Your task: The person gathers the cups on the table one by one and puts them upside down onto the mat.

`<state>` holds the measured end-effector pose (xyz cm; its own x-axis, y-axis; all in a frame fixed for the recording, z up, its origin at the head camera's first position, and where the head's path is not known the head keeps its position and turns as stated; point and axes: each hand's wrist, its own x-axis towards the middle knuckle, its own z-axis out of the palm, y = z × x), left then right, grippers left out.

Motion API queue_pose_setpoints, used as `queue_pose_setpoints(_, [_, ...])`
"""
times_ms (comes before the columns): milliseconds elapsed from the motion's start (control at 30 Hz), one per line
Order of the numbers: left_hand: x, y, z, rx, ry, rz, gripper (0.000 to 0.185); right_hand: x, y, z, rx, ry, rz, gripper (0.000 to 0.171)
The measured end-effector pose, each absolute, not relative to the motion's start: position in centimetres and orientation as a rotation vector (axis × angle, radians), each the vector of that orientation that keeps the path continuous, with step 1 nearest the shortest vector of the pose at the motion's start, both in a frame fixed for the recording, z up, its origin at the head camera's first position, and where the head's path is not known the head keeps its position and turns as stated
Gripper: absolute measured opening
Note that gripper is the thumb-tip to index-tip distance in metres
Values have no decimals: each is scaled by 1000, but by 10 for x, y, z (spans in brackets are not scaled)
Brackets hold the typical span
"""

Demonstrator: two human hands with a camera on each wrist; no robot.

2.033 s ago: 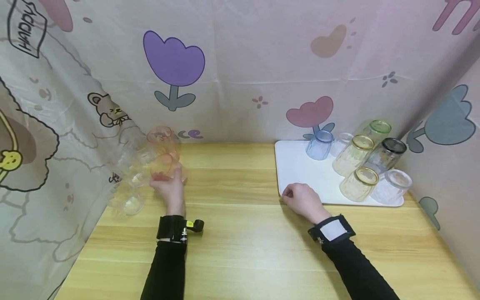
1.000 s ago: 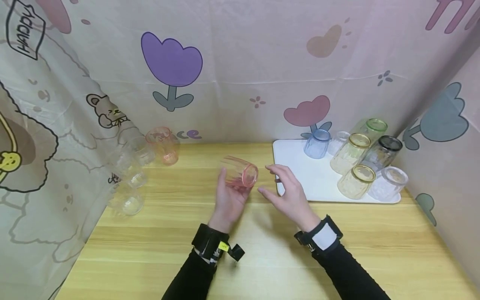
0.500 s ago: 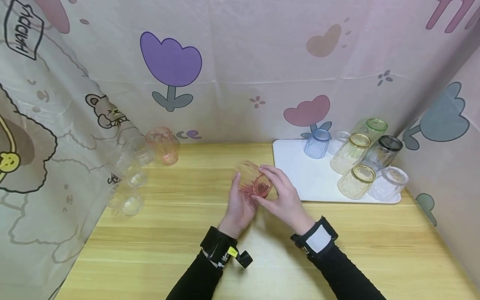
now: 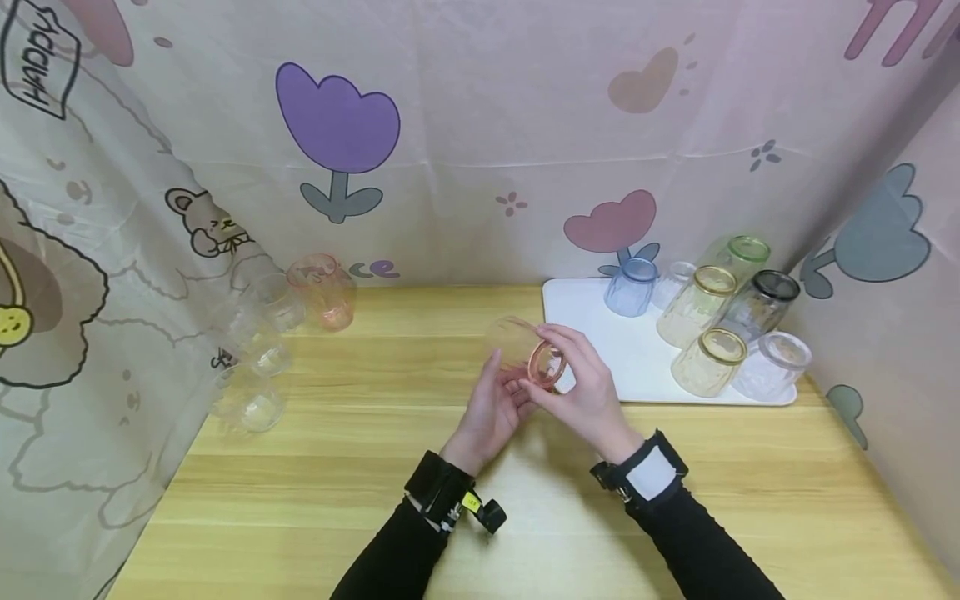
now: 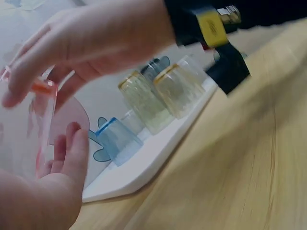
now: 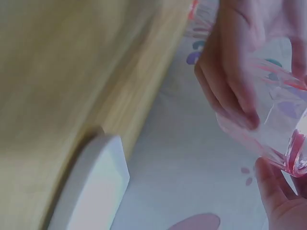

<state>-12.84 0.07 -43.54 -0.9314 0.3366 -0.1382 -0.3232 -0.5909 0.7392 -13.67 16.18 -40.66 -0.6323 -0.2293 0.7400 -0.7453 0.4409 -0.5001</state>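
While cupping a pink glass [image 4: 522, 348] in the half-curled left hand [image 4: 489, 414], pinches its end in the right hand [image 4: 588, 388], near a tray [image 4: 636, 358] at three o'clock.

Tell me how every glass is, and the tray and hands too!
Held pink glass: tipped sideways
Left hand: holding that glass
Right hand: holding its base end
Other pink glass: upright
Left clear glasses: upright
Tray: lying flat, glasses on it
Blue glass: upside down
Yellow glasses: upside down
Green glass: upside down
Dark glass: upside down
Tray's clear glasses: upside down
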Motion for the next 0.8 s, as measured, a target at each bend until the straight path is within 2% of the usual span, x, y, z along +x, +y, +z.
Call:
queue_pose_setpoints(200, [-133, 4, -436, 178, 1422, 2380, 52, -142, 179, -395, 677, -2112, 1141, 75])
queue_pose_setpoints(367, [-142, 14, -436, 315, 1951, 2148, 44, -152, 196, -386, 596, -2121, 1100, 72])
queue_pose_setpoints(567, [-150, 22, -437, 743, 2736, 1302, 42, -167, 222, -378, 480, -2225, 1017, 70])
queue_pose_setpoints(800, [-161, 38, -439, 1062, 2965, 546, 27, -184, 248, -365, 369, -2520, 931, 66])
